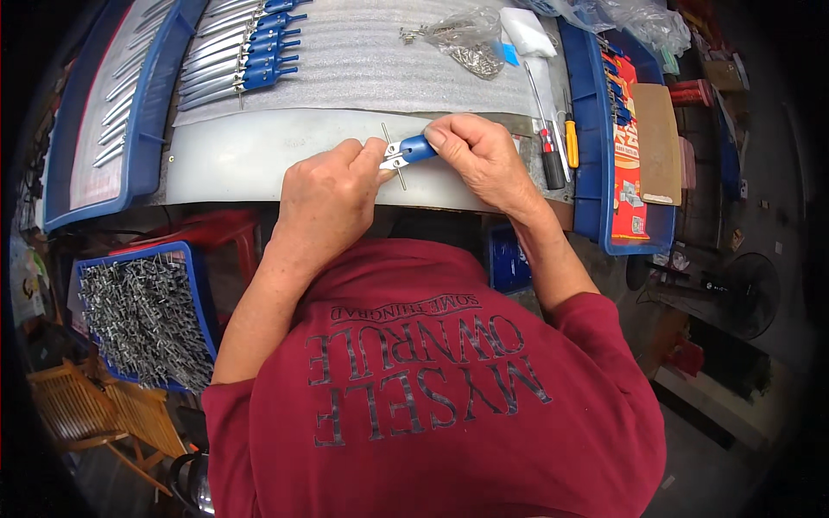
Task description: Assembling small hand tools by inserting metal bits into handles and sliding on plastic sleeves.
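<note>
Over the near edge of the workbench I hold a small part with a blue end piece (420,149) and a silver metal end (395,156) with round holes. A thin metal pin (401,179) crosses the silver end, sticking out above and below. My left hand (328,194) is closed round the silver end, and its fingers hide the rest of that side. My right hand (484,160) pinches the blue end between thumb and fingers. Beyond my left hand, a row of similar silver pieces with blue ends (259,76) lies on white foam sheet (354,65).
A blue tray (147,164) of curved silver pieces stands at left. Below it, a blue crate holds many small metal parts (142,319). Screws in a clear bag (475,56), a red-black screwdriver (551,160) and a yellow-handled one (572,144) lie right, beside another blue tray (591,190).
</note>
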`<state>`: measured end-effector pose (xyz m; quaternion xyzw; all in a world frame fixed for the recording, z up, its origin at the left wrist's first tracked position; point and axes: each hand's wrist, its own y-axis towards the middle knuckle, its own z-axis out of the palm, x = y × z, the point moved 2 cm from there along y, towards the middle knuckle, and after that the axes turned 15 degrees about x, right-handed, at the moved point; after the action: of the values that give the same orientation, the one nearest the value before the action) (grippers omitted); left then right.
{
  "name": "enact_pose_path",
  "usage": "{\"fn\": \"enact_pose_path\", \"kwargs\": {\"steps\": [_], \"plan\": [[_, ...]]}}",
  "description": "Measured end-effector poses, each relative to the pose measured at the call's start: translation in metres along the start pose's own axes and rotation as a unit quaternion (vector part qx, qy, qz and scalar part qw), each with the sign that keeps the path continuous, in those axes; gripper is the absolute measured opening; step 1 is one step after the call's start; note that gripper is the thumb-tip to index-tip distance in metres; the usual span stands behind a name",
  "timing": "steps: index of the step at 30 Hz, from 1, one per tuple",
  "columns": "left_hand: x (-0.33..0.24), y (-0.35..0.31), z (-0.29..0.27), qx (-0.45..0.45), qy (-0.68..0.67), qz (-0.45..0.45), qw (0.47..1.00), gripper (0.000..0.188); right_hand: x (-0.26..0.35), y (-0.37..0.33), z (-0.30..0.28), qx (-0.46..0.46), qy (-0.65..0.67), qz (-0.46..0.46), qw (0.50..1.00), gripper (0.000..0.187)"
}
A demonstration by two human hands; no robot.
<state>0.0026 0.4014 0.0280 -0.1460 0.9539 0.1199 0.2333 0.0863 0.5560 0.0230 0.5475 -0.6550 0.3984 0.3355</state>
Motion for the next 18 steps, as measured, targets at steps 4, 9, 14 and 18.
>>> {"fn": "enact_pose_path", "kwargs": {"steps": [4,9,14,18], "plan": [[-0.003,-0.001,0.000,0.006,-0.010,-0.006,1.000,0.015,-0.002,-0.003,0.000,0.028,0.077,0.043,0.996,0.023],[-0.005,0.000,-0.003,0.019,-0.038,0.011,0.999,0.017,0.004,-0.008,-0.003,0.044,0.102,0.017,0.994,0.022],[-0.012,0.000,-0.005,-0.002,-0.021,0.019,1.000,0.018,0.005,-0.009,0.000,-0.022,0.054,-0.060,0.997,0.019],[-0.014,0.000,-0.004,-0.011,0.013,-0.003,1.000,0.018,0.005,-0.011,0.006,-0.085,0.066,-0.042,0.993,0.017]]}}
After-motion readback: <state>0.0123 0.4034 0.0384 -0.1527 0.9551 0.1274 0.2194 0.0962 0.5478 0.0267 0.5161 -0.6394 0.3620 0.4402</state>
